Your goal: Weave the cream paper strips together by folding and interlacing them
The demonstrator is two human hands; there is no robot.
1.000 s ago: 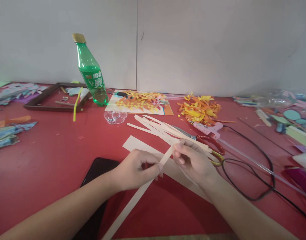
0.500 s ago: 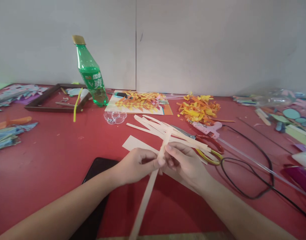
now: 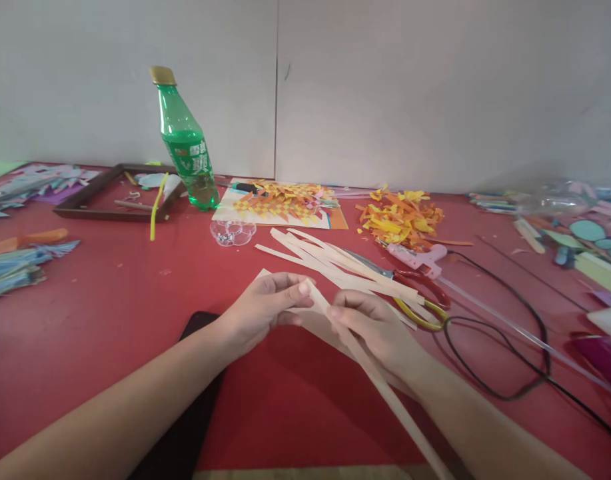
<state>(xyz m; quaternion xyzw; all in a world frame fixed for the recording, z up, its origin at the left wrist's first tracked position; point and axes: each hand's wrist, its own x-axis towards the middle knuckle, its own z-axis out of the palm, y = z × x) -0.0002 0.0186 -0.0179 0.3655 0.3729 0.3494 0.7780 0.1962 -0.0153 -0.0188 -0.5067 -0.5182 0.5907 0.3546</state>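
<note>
Between my hands is a long cream paper strip (image 3: 385,390), its tail running down to the lower right. My left hand (image 3: 265,307) pinches the strip's upper end between thumb and fingers. A little lower along it, my right hand (image 3: 372,327) is closed on the same strip. Just beyond my hands lies a loose pile of cream paper strips (image 3: 310,257), partly covering a pair of scissors (image 3: 425,317) with red and yellow handles. Under my hands a wider cream paper piece (image 3: 318,327) rests on the table, partly hidden by them.
A black phone-like slab (image 3: 185,413) lies under my left forearm. Farther back stand a green bottle (image 3: 188,160), a dark frame (image 3: 100,212), a clear flower-shaped dish (image 3: 234,233) and yellow-orange paper scraps (image 3: 400,217). A pink glue gun (image 3: 420,259) with a black cord lies right.
The strip has swung round: its tail pointed down-left and now points down-right. My left hand has moved up and slightly left to the strip's end, apart from my right hand.
</note>
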